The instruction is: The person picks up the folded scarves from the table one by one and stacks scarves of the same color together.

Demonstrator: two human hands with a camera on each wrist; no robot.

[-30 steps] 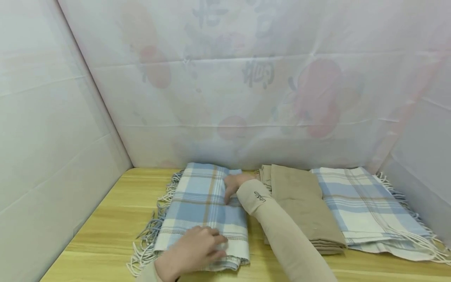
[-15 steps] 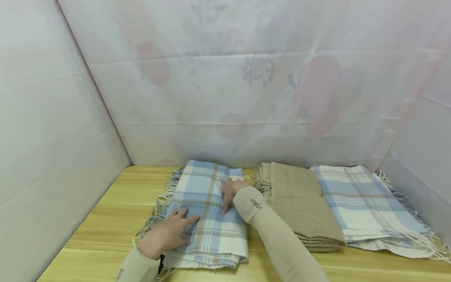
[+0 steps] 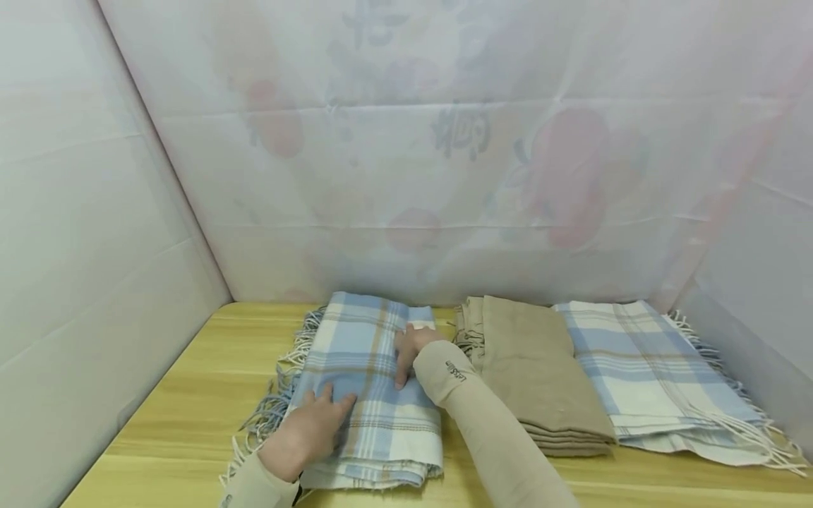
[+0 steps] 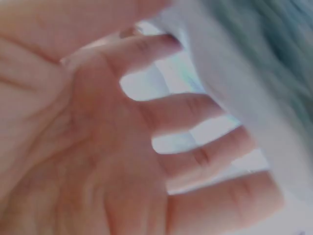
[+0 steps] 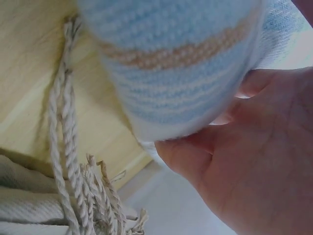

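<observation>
Cloth (image 3: 378,395) lies folded, blue-and-white plaid, seemingly woolly.

So the left plaid cloth (image 3: 387,416) is baby blue and white with tan stripes; right plaid cloth (image 3: 660,367), pretty much same colours; middle cloth (image 3: 536,374) is plain khaki; table (image 3: 190,374), yellow woodgrain; backdrop (image 3: 356,176), whitish with faded pink blotches.

left plaid cloth (image 3: 384,413): matt, woven | tan cloth (image 3: 536,370): matt | table (image 3: 184,409): smooth, wood-grained
</observation>
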